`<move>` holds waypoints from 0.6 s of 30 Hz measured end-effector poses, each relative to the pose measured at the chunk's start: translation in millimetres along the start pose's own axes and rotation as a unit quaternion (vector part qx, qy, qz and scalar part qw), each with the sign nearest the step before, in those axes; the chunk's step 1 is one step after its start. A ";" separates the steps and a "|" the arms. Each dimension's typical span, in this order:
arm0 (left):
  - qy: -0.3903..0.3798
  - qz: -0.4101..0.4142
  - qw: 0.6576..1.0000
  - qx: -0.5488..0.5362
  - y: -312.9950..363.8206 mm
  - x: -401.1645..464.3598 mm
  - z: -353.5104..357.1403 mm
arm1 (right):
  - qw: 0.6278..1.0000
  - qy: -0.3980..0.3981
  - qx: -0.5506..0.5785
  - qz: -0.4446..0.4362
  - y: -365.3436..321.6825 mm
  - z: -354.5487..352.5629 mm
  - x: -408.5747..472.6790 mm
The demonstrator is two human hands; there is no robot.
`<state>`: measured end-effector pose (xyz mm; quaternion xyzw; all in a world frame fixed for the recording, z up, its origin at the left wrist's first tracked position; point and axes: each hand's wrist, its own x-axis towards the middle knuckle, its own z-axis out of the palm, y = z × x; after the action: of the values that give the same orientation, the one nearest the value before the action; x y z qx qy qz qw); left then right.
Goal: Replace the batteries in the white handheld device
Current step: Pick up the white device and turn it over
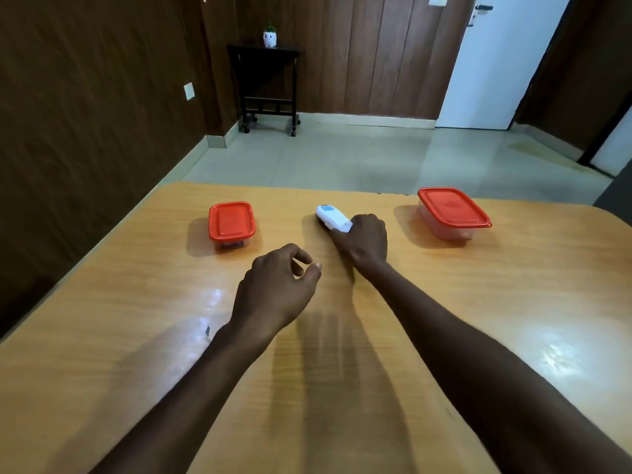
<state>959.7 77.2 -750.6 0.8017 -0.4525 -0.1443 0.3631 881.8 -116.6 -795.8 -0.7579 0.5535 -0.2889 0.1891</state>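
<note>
The white handheld device, with a small blue screen at its far end, lies on the wooden table near the far middle. My right hand is closed around the device's near end, hiding that part. My left hand hovers above the table a little nearer and to the left, its fingers loosely curled and apart with nothing in them. No batteries are visible.
A small clear container with a red lid stands at the far left, with something dark inside. A larger red-lidded container stands at the far right. The table's far edge is just behind them.
</note>
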 end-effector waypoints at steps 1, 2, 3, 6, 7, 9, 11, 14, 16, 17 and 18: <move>-0.012 -0.021 0.999 -0.045 2.3 0.4 1.7 | 1.000 0.006 0.014 -0.019 3.9 -10.7 -16.3; -0.027 -0.045 0.994 -0.095 5.4 0.2 4.0 | 0.999 0.011 0.026 -0.036 7.5 -22.4 -34.5; -0.046 -0.073 0.985 -0.147 8.6 -0.5 6.7 | 0.998 0.014 0.036 -0.052 10.3 -34.3 -53.2; -0.139 -0.163 0.929 -0.302 20.5 -11.7 18.8 | 0.994 0.009 0.079 -0.074 16.6 -72.3 -113.4; -0.164 -0.174 0.907 -0.346 24.6 -17.3 24.0 | 0.992 0.002 0.099 -0.072 18.3 -84.2 -132.4; -0.180 -0.174 0.872 -0.421 33.2 -30.1 33.8 | 0.987 -0.039 0.149 -0.038 21.5 -103.5 -163.0; -0.183 -0.172 0.855 -0.454 40.0 -42.0 41.7 | 0.958 -0.107 0.259 0.053 29.8 -115.3 -177.7; -0.215 -0.168 0.843 -0.463 41.1 -52.7 52.7 | 0.875 -0.169 0.423 0.165 38.7 -125.7 -180.3; -0.228 -0.157 0.835 -0.476 41.8 -56.3 57.3 | 0.870 -0.183 0.429 0.158 40.0 -127.6 -178.9; -0.229 -0.147 0.834 -0.480 42.4 -57.5 58.9 | 0.877 -0.188 0.418 0.142 40.2 -126.6 -178.6; -0.227 -0.134 0.836 -0.481 43.0 -58.7 59.8 | 0.883 -0.191 0.409 0.127 40.5 -124.5 -178.3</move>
<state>867.3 84.9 -767.2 0.5235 -0.2836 -0.5690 0.5672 732.4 43.8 -766.3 -0.5771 0.4309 -0.3126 0.6194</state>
